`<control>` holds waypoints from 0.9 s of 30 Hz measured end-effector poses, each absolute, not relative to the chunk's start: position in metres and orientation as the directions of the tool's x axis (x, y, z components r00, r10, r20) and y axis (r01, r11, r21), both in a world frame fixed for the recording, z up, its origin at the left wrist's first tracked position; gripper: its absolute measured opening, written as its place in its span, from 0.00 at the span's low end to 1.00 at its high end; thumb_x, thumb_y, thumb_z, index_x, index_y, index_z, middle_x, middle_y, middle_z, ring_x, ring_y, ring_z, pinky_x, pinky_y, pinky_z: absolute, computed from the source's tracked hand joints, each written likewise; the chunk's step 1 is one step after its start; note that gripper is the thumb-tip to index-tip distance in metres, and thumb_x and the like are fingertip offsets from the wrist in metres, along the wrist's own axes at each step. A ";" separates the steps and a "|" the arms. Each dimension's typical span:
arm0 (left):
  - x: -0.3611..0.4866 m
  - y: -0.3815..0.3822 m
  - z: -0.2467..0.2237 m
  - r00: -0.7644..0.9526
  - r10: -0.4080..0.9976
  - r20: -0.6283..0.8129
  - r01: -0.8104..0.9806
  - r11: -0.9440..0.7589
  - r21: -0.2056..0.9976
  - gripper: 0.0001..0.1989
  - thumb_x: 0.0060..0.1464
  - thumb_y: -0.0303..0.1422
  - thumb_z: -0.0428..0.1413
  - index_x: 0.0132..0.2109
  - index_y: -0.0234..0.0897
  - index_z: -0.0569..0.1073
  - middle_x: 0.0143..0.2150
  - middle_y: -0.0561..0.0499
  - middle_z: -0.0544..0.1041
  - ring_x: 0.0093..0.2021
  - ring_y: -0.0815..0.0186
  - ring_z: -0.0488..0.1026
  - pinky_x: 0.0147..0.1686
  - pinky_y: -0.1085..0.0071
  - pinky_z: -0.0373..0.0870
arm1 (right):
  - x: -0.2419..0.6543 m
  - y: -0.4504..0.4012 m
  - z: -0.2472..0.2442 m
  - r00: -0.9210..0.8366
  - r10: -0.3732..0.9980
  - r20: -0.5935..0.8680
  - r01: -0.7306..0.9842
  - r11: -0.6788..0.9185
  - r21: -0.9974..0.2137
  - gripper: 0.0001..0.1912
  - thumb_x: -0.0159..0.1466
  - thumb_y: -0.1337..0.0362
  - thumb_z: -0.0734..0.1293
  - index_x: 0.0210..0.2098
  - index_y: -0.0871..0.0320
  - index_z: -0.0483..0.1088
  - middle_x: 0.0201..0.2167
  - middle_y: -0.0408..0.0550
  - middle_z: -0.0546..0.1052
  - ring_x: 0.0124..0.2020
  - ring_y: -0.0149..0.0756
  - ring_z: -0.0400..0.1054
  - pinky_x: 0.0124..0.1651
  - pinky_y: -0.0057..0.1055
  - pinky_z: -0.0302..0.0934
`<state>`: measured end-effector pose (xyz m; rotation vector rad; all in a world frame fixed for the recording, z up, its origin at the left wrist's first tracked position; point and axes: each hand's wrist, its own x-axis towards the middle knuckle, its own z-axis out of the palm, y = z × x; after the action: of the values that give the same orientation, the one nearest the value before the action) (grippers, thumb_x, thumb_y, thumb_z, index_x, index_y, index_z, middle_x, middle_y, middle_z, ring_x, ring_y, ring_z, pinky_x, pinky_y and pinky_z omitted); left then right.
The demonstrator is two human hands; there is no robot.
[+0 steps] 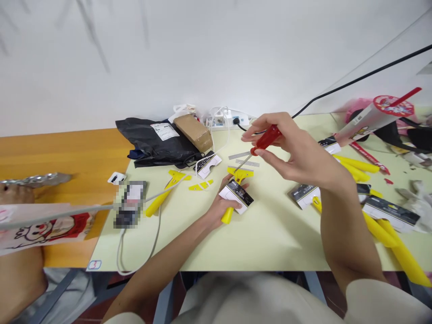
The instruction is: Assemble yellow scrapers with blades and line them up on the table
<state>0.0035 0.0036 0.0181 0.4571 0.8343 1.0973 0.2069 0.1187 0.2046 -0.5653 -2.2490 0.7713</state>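
My left hand (222, 209) grips a yellow plastic scraper (227, 216) together with its black-and-white card label (236, 194), and the scraper's wide yellow head (239, 174) sticks out past my fingers. My right hand (288, 148) is raised above the mat and shut on a red-handled screwdriver (266, 139). Its thin metal shaft (243, 164) slants down, with the tip at the yellow head. Two grey metal strips (239, 155) lie on the mat just beyond the head. Small yellow plastic parts (200, 185) lie to the left of my left hand.
A black plastic mailer (155, 144), a cardboard parcel (193, 132) and a power strip (229, 120) stand at the back. Several yellow tools (380, 229) lie at the right. A pixelated phone (131, 204) lies left; a co-worker's arm (20, 279) is beyond it.
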 end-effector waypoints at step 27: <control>0.002 0.003 0.017 0.205 0.941 -0.268 -0.630 0.337 0.700 0.61 0.36 0.15 0.69 0.76 0.50 0.60 0.71 0.41 0.78 0.76 0.46 0.71 0.75 0.42 0.63 | 0.196 0.116 0.191 -0.529 0.566 0.633 0.219 0.811 -0.542 0.26 0.68 0.47 0.80 0.59 0.48 0.73 0.43 0.44 0.81 0.43 0.42 0.80 0.55 0.44 0.80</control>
<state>0.0024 0.0030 0.0167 0.4983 0.7512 1.1595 0.1960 0.1162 0.1908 -0.5768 -2.1248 0.5069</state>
